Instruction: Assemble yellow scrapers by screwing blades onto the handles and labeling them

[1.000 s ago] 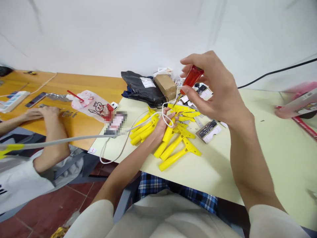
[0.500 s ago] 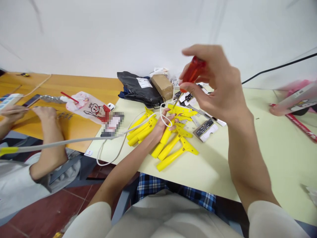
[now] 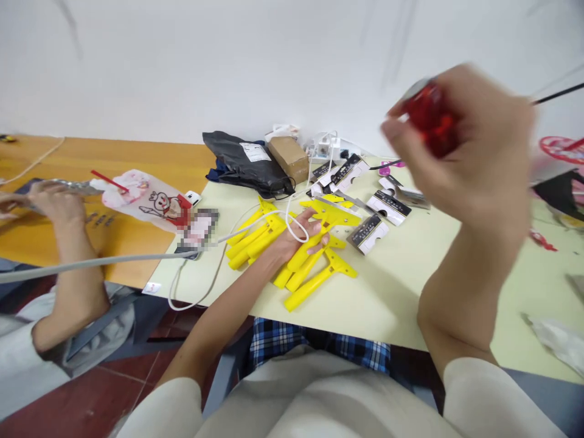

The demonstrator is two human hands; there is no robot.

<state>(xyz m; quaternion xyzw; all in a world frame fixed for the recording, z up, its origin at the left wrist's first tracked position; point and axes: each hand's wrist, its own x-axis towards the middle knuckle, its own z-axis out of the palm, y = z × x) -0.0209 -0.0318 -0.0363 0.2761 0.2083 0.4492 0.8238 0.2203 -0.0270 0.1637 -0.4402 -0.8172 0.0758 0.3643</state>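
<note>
Reader: Hand positions in this view?

Legend: The right hand (image 3: 460, 143) is raised well above the tabletop (image 3: 401, 298), blurred by motion, with its fingers closed around the handle of a red screwdriver (image 3: 431, 118). The blur hides the tool's tip.

Reader: And the left?

Legend: The left hand (image 3: 296, 236) lies open and palm down, fingers extended, on yellow plastic T-shaped pieces (image 3: 314, 283) heaped on the tabletop directly ahead of the person. A white cable (image 3: 292, 222) loops just beside it.

Reader: What makes this handling sound?

Legend: A closed grip appears to give firm control of the screwdriver, while the flat palm seems to steady the loose pieces. Keeping the cable clear of the fingers would likely help.

Reader: What lies nearby?

Legend: Carded metal parts (image 3: 367, 234) lie just beyond the pile. At far left, a co-worker's hand (image 3: 52, 204) rests on an orange desk.
</note>
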